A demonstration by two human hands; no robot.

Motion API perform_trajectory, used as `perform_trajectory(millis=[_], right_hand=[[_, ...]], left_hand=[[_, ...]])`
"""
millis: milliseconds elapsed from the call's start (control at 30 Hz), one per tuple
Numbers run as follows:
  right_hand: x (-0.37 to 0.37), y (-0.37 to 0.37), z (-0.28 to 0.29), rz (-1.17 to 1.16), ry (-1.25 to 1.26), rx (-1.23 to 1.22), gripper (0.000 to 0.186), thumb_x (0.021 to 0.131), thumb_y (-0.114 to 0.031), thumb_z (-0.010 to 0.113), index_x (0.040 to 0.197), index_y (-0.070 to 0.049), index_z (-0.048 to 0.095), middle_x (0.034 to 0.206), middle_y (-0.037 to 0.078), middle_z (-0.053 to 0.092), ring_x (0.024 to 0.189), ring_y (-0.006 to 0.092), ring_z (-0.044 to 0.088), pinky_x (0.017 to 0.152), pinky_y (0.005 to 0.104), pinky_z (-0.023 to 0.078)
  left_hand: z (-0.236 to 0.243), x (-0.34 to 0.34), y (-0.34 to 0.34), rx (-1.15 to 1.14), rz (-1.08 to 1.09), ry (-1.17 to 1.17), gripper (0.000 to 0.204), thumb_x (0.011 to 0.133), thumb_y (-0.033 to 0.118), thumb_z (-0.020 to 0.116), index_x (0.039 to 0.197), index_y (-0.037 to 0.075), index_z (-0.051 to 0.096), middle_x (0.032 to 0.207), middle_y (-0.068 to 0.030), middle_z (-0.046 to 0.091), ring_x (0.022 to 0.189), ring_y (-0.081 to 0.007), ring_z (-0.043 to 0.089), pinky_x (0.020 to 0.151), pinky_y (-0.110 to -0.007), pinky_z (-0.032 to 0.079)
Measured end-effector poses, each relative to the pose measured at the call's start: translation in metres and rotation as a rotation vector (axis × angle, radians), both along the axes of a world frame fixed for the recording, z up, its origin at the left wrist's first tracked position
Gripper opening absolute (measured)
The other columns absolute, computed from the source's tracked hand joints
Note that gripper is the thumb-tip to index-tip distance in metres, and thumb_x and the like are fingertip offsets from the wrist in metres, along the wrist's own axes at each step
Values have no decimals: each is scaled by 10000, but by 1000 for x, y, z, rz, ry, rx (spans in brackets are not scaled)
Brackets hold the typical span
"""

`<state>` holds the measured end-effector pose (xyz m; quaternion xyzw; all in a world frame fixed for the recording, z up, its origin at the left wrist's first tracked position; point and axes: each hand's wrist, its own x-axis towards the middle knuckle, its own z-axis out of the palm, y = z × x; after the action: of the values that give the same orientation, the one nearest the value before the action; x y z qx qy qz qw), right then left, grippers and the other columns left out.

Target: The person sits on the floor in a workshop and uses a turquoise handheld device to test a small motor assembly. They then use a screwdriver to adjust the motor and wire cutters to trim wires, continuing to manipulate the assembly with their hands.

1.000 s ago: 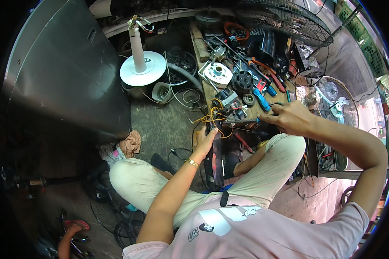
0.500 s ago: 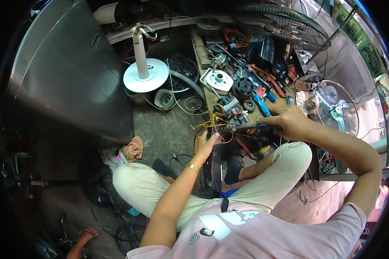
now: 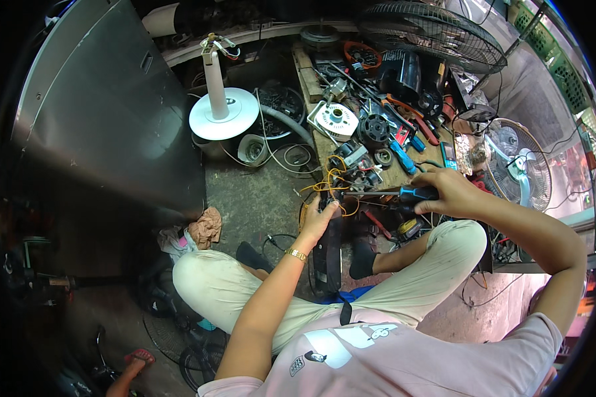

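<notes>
My left hand [image 3: 318, 217] grips the upper end of a long black housing [image 3: 328, 258], which stretches down toward my lap between my legs. Thin orange wires [image 3: 335, 177] loop out around that end. In my right hand [image 3: 451, 192] is a screwdriver [image 3: 414, 194] with a black and blue handle. Its shaft points left, and the tip reaches the wired end of the housing beside my left thumb; whether it sits in a screw is too small to tell. A small motor assembly [image 3: 355, 156] lies just beyond the wires.
A wooden board holds a white motor cover [image 3: 336, 120], a black round motor part [image 3: 374, 130], a blue-handled tool [image 3: 402, 156] and orange pliers [image 3: 414, 119]. A white fan stand [image 3: 224, 114] rises at far left. Fan cages [image 3: 437, 36] stand at the back and right. A metal cabinet [image 3: 106, 99] fills the left.
The black housing has turned so more of its length shows. My right hand has shifted slightly right and down with the screwdriver, and my right knee has moved a little to the right.
</notes>
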<state>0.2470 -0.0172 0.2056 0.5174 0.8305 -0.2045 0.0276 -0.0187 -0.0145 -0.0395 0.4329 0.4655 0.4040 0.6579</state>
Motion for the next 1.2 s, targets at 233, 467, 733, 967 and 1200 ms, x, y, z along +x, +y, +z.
perform_trajectory(millis=[233,467,733,967,1200], right_hand=[[-13,-8,-36,60,-262,283,357,832,-312,698,934,-5,549,837,195,667,817,367,650,661,481,494],[-13,-22,-55,-46,-363,215,505,702,-302,798,986,-15,494,714,130,647,723,368,656,609,457,498],[-14,-35,-62,-52,-154,177,319,752,-203,755,914,-18,552,868,175,649,785,363,651,639,454,500],[-24,-42,-82,-27,-293,293,246,814,-202,696,1010,-73,623,1069,133,609,894,349,644,703,454,508],[-26,-43,-96,-155,-267,284,161,731,-232,748,779,-84,706,748,125,674,710,316,668,634,445,511]], left_hand=[[-15,-4,0,68,41,-35,527,823,160,660,1307,70,472,1048,-55,613,940,-128,584,796,-286,501],[0,-11,3,-57,-39,-94,594,769,62,617,1332,97,431,1052,-66,637,894,-138,599,795,-275,511],[34,-16,-2,-147,-98,-182,611,776,76,619,1347,23,409,1028,-60,655,871,-116,600,777,-271,510],[20,-13,-2,-100,-158,-202,625,787,86,626,1357,50,372,947,-58,654,784,-115,600,697,-265,513],[16,-6,-4,-133,-212,-248,568,796,56,604,1322,87,393,900,-51,636,674,-147,612,619,-293,536]])
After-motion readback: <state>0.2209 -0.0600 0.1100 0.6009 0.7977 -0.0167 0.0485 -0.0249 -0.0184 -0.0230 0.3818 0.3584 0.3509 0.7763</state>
